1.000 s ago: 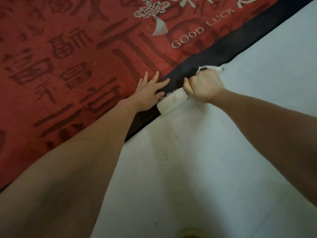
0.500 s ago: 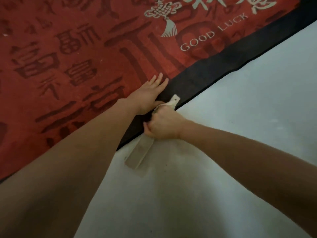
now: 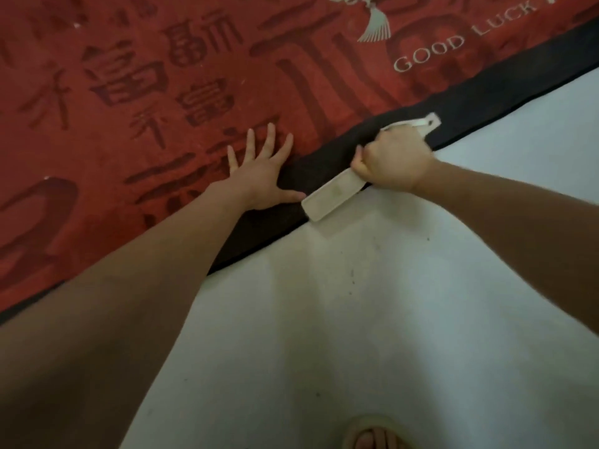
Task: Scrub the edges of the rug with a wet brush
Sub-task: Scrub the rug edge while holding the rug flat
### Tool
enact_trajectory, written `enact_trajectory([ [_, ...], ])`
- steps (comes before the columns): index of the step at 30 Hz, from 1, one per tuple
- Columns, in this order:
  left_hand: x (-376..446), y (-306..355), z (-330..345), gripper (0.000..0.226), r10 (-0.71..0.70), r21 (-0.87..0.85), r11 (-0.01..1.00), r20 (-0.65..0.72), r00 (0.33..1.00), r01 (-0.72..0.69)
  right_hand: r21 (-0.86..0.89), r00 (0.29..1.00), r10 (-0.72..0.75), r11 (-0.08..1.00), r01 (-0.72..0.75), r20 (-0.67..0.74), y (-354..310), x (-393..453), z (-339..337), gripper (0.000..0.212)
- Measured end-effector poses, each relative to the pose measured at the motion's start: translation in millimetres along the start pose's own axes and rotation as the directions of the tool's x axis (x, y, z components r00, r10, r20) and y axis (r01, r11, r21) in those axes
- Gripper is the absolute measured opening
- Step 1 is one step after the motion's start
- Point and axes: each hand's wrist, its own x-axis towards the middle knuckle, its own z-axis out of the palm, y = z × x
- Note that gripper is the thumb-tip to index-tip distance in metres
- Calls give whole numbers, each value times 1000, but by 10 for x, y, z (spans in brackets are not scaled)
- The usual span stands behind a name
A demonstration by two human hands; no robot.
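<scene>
A red rug (image 3: 162, 92) with dark characters and a black border (image 3: 470, 102) lies on a pale floor. My left hand (image 3: 259, 176) presses flat on the rug, fingers spread, thumb on the black border. My right hand (image 3: 392, 163) grips the handle of a white scrubbing brush (image 3: 330, 197). The brush head lies along the border's outer edge, partly over the floor. The handle's end sticks out past my fist over the border.
The pale floor (image 3: 372, 319) fills the lower right, with small dark specks near the rug's edge. A foot in a sandal (image 3: 372, 435) shows at the bottom edge. "GOOD LUCK" lettering (image 3: 431, 53) and a white tassel motif sit near the rug's border.
The brush has slid back up along the border, away from me, after a stroke toward me. My left hand has spread its fingers wider on the rug.
</scene>
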Motion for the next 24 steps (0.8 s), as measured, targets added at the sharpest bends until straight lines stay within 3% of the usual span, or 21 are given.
enact_trajectory([
  [2,7,-3,19,108,11,10,1000,4,1000,-11,0,997,-25,1000,25,78,-404,-5,92,51],
  [4,-10,-42,10,108,19,18,1000,1,1000,-19,94,990,-140,986,137,26,-712,40,141,51],
  [7,-39,-56,30,108,24,50,998,-31,999,-22,18,984,-60,998,58,166,-337,43,81,51],
  [9,-62,-46,51,109,16,67,998,-36,999,-14,-41,985,-23,999,31,173,-174,-27,-67,36],
  [11,-48,-38,59,108,9,78,997,-41,999,-6,-103,964,-56,991,86,261,-485,-49,-98,19],
  [14,-74,-31,43,104,29,93,995,-38,999,-25,22,965,-166,986,165,203,-878,36,-28,32],
  [19,-354,-349,-6,108,-97,108,989,-33,995,100,17,994,27,999,-29,108,-582,9,-90,47],
  [22,-590,-643,115,111,-187,32,982,-44,981,188,-57,993,-60,996,66,105,-1139,124,-96,36],
  [24,-640,-708,163,112,-182,18,983,-64,981,184,5,969,-147,989,149,200,-1345,165,-162,19],
])
